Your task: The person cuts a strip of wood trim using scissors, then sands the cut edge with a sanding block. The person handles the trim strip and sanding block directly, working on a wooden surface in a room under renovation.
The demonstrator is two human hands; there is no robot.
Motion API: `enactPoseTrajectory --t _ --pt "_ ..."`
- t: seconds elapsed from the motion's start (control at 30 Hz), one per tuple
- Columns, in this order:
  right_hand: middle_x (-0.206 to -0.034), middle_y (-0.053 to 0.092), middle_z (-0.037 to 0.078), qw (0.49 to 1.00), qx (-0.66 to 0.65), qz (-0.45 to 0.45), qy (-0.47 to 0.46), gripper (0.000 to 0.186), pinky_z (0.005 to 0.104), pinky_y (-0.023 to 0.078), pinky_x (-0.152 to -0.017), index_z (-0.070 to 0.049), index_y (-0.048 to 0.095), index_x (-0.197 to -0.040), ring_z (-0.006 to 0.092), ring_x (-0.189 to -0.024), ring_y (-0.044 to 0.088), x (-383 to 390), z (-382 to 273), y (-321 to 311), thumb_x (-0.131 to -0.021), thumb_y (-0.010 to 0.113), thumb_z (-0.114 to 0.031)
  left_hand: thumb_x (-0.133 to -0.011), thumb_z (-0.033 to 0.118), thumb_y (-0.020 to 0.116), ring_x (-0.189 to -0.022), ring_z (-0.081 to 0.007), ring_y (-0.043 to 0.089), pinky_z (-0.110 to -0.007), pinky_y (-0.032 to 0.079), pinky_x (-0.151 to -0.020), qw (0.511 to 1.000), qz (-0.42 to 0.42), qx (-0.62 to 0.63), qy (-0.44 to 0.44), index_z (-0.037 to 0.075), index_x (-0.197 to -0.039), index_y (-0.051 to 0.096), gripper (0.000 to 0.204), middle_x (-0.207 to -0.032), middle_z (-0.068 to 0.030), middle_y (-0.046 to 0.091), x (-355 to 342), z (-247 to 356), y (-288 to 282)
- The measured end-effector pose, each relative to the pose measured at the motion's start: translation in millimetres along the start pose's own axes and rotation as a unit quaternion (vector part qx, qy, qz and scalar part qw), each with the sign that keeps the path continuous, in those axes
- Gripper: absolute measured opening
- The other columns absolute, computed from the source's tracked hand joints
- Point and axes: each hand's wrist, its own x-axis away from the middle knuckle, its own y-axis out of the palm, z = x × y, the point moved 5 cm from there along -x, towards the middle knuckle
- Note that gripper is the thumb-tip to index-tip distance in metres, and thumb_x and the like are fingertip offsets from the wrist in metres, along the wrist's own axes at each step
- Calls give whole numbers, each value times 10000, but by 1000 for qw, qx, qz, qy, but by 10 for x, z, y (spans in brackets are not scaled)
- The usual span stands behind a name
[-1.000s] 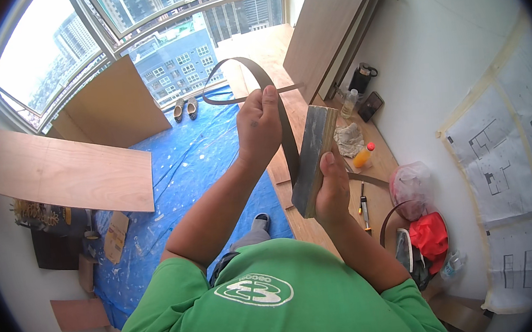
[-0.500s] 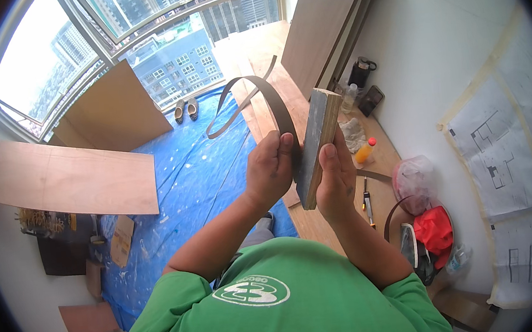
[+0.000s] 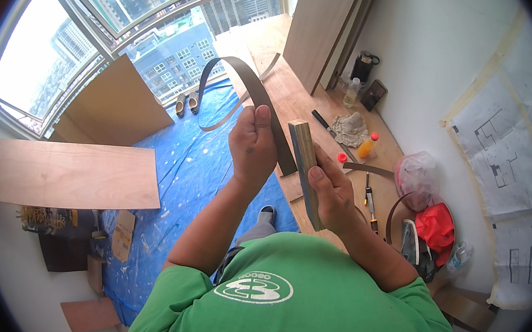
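Observation:
My left hand (image 3: 253, 143) is closed around a long, thin brown strip (image 3: 258, 91), which looks like edge banding. The strip loops up and away, and its short end sticks out to the right of my fist. In my right hand (image 3: 334, 195) I grip a wooden block (image 3: 304, 156) with a dark grey face turned left, held upright. A small gap separates the block from the strip's end. Below both hands lies the plywood worktop (image 3: 284, 85).
On the worktop's right side are a rag (image 3: 350, 129), an orange bottle (image 3: 368, 145), a phone (image 3: 374, 95), a black flask (image 3: 364, 65) and a cutter (image 3: 370, 201). Panels (image 3: 329, 21) lean at the back. A blue tarp (image 3: 167, 193) covers the floor.
The block has come away from the strip and turned more upright, moving down and left with my right hand. My left hand has risen slightly to the left with the strip.

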Motion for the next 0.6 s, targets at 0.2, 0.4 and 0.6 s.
enactPoseTrajectory --t 0.2,0.4,0.6 --pt "-1268 646 125 995 10 8 -100 559 283 486 -987 79 455 -1586 143 -1113 605 -573 -210 10 -1115 518 -215 -1145 294 558 -633 -136 545 -364 481 -587 998 -63 -26 3 21 -880 573 381 -695 -86 614 160 116 172" --pt "-1224 645 120 995 4 1 -97 547 295 483 -991 80 465 -1581 156 -1101 611 -548 -292 55 -1109 504 -194 -1141 300 564 -625 -163 557 -375 481 -591 999 -49 -17 -18 20 -888 580 378 -700 -102 617 115 59 159" --pt "-1249 634 106 995 -2 9 -102 562 279 474 -991 62 448 -1602 120 -1108 594 -205 -52 -51 -1114 491 -212 -1144 307 557 -658 -142 542 -353 469 -606 995 -82 -2 -50 20 -895 590 382 -710 -87 595 143 54 238"
